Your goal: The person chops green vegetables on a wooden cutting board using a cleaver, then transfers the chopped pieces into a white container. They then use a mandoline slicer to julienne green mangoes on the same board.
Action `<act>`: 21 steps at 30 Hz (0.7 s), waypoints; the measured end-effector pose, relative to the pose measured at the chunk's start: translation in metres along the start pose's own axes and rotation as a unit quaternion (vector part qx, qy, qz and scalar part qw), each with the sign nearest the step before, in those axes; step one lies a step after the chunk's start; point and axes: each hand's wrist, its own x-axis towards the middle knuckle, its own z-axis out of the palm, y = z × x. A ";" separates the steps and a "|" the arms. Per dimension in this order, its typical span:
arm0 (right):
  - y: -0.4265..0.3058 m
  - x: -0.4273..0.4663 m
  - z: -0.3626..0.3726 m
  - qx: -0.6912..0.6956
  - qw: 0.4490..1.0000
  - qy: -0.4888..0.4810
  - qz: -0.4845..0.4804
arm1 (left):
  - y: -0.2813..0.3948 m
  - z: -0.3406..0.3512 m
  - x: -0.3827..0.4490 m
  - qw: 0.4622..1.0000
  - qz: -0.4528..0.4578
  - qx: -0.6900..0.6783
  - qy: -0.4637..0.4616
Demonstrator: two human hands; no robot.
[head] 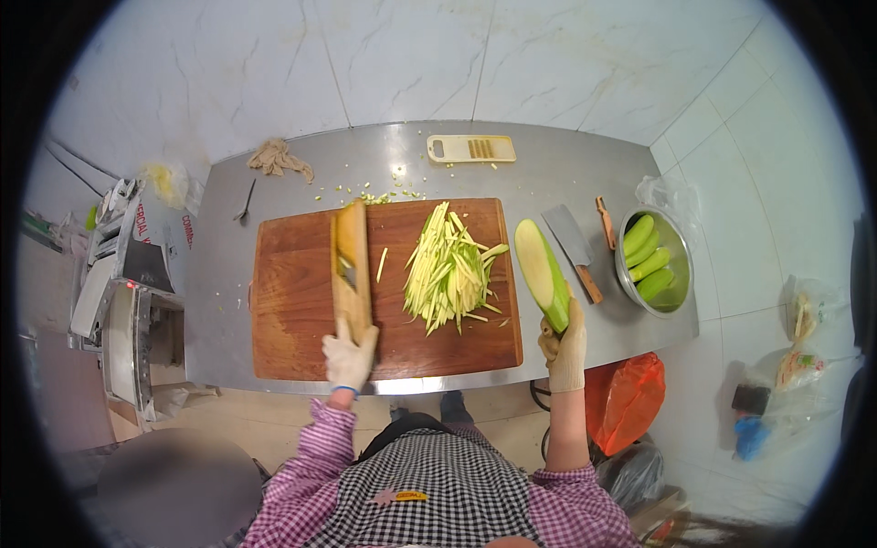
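Note:
My left hand (349, 353), in a pale glove, grips the near end of a wooden slicer with a metal blade (353, 267) over the left half of a brown wooden cutting board (294, 301). In my gloved right hand (563, 342) is the lower end of a large green squash (541, 270), its pale cut face turned up, just right of the board. A heap of pale green squash strips (449, 274) lies on the board's right half, and a single strip (381, 265) lies between slicer and heap.
Right of the squash lie a cleaver (569, 236) and a wooden-handled peeler (606, 222), beside a steel bowl (687, 274) of whole green squashes (640, 236). Toward the wall are a white grater (455, 148), a beige cloth (277, 159) and a spoon (246, 202). A red plastic bag (627, 404) hangs below the table's right front.

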 end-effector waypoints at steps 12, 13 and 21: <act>0.018 -0.004 0.021 -0.059 0.994 -0.029 -0.092 | 0.034 0.009 -0.020 0.905 0.072 -0.365 -0.207; 0.024 -0.008 0.025 -0.109 0.985 -0.065 -0.114 | 0.029 0.004 -0.016 0.820 0.028 -0.497 -0.281; 0.082 -0.127 0.082 -0.659 0.664 -0.182 -0.303 | 0.018 0.014 -0.048 0.400 -0.189 -0.805 -0.395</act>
